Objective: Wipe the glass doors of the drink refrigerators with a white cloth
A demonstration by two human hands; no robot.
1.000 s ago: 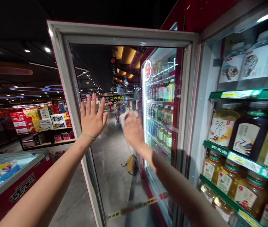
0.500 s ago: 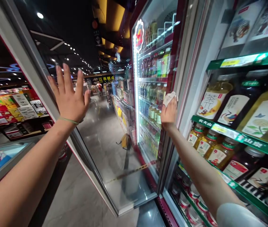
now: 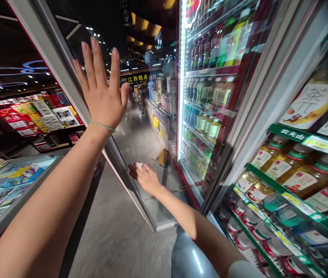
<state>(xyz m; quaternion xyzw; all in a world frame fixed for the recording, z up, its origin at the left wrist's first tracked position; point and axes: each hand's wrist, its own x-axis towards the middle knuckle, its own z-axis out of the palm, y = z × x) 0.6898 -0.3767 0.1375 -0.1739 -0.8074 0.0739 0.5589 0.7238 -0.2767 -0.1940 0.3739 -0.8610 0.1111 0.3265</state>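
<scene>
My left hand [image 3: 103, 92] is spread flat, fingers apart, against the upper glass of an open cooler door [image 3: 152, 212], near its metal side frame. A thin green band circles that wrist. Lower down, my right hand [image 3: 148, 178] presses a folded white tissue [image 3: 139, 165] to the glass close to the same side of the frame. Most of the tissue is hidden under the fingers. Bottled drinks [image 3: 305, 173] stand on green-edged shelves inside the cooler at the right.
Through the glass, or mirrored in it, lit shelves of bottles [image 3: 207, 90] and an aisle floor appear. A chest freezer [image 3: 48, 164] stands at the lower left. Behind it are stacked colourful boxes [image 3: 36, 116]. Grey floor tiles [image 3: 109, 227] lie below the door.
My right hand has moved left and down across the glass with the tissue, from the hinge side to the outer frame. The left hand stays flat on the door. The view has shifted.
</scene>
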